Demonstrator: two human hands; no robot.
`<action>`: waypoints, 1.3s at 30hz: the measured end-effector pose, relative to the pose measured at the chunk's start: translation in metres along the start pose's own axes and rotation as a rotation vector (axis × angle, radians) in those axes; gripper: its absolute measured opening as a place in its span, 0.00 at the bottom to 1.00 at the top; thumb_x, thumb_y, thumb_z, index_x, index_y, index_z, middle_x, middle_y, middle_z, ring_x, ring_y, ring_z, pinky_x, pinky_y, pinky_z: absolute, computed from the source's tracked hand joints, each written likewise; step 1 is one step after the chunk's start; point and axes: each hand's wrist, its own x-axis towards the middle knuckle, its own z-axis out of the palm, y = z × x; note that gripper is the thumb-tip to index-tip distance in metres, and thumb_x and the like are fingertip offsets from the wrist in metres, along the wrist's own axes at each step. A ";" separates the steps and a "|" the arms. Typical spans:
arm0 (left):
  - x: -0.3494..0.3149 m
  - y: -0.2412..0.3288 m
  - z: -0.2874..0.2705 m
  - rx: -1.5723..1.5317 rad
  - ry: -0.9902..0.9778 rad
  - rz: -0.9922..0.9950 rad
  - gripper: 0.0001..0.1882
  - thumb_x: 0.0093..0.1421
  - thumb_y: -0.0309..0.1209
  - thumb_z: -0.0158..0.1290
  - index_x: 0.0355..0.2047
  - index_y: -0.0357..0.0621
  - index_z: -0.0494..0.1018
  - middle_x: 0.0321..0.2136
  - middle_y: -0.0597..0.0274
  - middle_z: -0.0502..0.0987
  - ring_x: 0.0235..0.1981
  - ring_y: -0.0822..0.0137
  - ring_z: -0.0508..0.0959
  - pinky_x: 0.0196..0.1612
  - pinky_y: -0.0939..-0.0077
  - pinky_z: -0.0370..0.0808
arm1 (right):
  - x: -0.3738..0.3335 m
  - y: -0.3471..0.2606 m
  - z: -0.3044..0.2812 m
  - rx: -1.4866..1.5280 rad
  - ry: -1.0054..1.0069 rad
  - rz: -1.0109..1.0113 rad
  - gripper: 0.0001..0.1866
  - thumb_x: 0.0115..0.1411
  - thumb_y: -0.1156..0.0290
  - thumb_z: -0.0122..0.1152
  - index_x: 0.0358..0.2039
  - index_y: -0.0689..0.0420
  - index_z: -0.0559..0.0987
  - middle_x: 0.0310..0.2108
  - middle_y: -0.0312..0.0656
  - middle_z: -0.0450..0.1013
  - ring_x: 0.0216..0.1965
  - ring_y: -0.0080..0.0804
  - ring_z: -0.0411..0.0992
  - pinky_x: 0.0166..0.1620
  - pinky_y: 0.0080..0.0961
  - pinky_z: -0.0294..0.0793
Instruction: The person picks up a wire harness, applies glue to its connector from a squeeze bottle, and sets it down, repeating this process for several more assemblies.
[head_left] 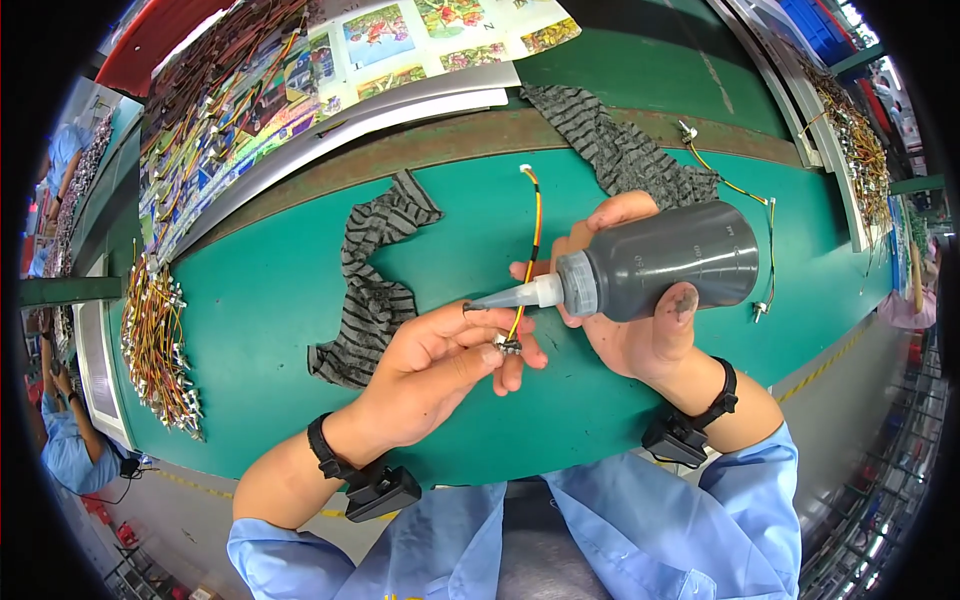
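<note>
My left hand (pixel 430 368) pinches the small metal part at the lower end of a wire harness (pixel 537 215) between thumb and fingers. The harness's yellow, red and dark wires run upward to a white plug at the far end. In my right hand (pixel 640 335) lies a squeeze bottle (pixel 690 260) with dark contents, tipped on its side. Its clear tapered nozzle (pixel 515 296) points left, with the tip by my left index finger and just above the metal part. Dark smudges mark my right thumb. Whether liquid is leaving the tip, I cannot tell.
Two striped grey cloths (pixel 375 285) (pixel 625 150) lie on the green mat (pixel 250 330). Bundled harnesses (pixel 160 350) sit at the left edge. Another harness (pixel 770 240) rests at the right. More fill a rail (pixel 845 140) at far right. Printed sheets (pixel 400 50) cover the back.
</note>
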 end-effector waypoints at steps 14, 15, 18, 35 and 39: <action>-0.008 0.001 0.001 -0.084 0.044 0.171 0.14 0.60 0.20 0.48 0.47 0.39 0.66 0.42 0.48 0.74 0.41 0.59 0.75 0.44 0.66 0.71 | -0.001 -0.016 -0.021 -0.243 -0.213 -0.405 0.44 0.43 0.31 0.64 0.46 0.54 0.63 0.23 0.34 0.66 0.23 0.26 0.65 0.42 0.36 0.59; -0.008 0.002 -0.001 -0.073 0.022 0.170 0.13 0.60 0.20 0.48 0.46 0.39 0.66 0.42 0.48 0.74 0.42 0.58 0.75 0.44 0.65 0.71 | -0.001 -0.019 -0.023 -0.235 -0.268 -0.428 0.44 0.43 0.34 0.68 0.47 0.57 0.64 0.26 0.35 0.67 0.24 0.26 0.66 0.42 0.36 0.60; -0.007 0.003 0.000 -0.060 0.008 0.172 0.13 0.60 0.19 0.49 0.46 0.39 0.66 0.41 0.48 0.74 0.43 0.57 0.75 0.45 0.64 0.72 | -0.003 -0.023 -0.020 -0.244 -0.320 -0.449 0.45 0.42 0.38 0.72 0.47 0.59 0.64 0.27 0.36 0.68 0.25 0.27 0.67 0.42 0.37 0.60; -0.008 0.002 -0.002 -0.001 0.010 0.195 0.13 0.58 0.20 0.51 0.44 0.39 0.67 0.39 0.42 0.74 0.43 0.55 0.75 0.43 0.64 0.73 | -0.001 -0.011 -0.008 -0.347 -0.286 -0.567 0.46 0.38 0.37 0.73 0.46 0.58 0.66 0.23 0.36 0.70 0.22 0.27 0.67 0.35 0.31 0.55; -0.008 0.002 -0.003 0.003 0.009 0.186 0.13 0.58 0.20 0.51 0.44 0.39 0.67 0.39 0.42 0.74 0.42 0.56 0.75 0.42 0.65 0.74 | -0.001 -0.011 -0.010 -0.357 -0.292 -0.578 0.45 0.37 0.37 0.73 0.45 0.58 0.67 0.22 0.36 0.70 0.21 0.27 0.67 0.35 0.31 0.55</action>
